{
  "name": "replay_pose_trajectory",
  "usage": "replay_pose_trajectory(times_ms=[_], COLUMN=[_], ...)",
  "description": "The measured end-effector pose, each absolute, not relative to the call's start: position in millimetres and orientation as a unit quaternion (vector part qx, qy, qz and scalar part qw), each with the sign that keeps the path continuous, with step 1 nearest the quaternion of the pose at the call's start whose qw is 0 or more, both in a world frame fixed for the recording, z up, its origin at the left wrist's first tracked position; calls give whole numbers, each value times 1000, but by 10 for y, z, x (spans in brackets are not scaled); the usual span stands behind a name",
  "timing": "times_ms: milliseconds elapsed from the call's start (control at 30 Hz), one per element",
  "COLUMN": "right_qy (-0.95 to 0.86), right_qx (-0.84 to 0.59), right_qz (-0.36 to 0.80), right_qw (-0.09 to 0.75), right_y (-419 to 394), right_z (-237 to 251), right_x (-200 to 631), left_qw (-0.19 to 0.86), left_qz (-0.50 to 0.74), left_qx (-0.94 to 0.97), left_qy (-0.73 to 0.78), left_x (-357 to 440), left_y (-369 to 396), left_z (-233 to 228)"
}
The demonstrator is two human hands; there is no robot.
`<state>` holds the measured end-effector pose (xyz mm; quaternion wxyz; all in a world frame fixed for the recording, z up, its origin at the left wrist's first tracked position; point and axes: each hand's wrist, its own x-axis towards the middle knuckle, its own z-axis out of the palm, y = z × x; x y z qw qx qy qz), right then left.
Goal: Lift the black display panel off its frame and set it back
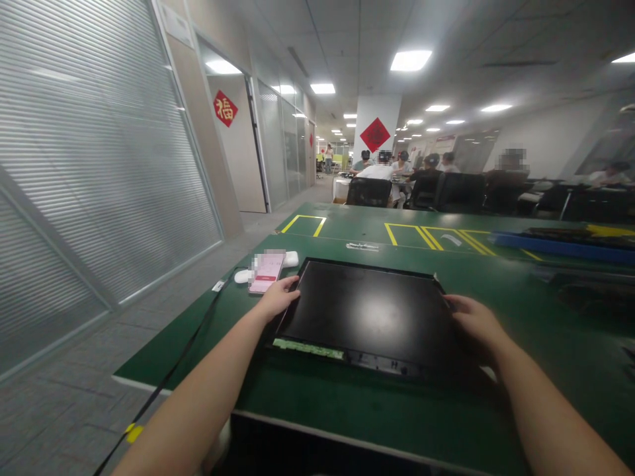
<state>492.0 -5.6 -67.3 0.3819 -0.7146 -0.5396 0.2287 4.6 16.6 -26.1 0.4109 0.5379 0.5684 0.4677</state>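
Fingers [292, 283] at either side of a screen [372, 304]

We see the left hand [278, 297] and right hand [479, 324] each grasping one side edge. To handle it well, we would keep the grip even, the screen level and fingers off its dark face. It lies between both sets of fingers, over the counter [347, 400]; whether it touches, we cannot tell.

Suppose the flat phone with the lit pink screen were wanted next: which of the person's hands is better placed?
Probably the left hand: gripping the left edge of the flat black rectangular panel, it is close beside the phone. The right hand, gripping the opposite edge, is farther away.
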Motion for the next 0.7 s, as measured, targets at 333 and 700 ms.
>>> replay_pose_trajectory(times_ms=[333, 700], right_qy=[-553, -552], right_qx=[-683, -660], right_qz=[244, 248], right_qw=[410, 445], right_y=[23, -3], right_z=[-744, -666], right_x=[4972, 4883], left_qw=[590, 563], left_qz=[473, 440], left_qx=[375, 449], left_qy=[537, 537], left_x=[-23, 33], left_y=[184, 72], left_z=[-213, -125])
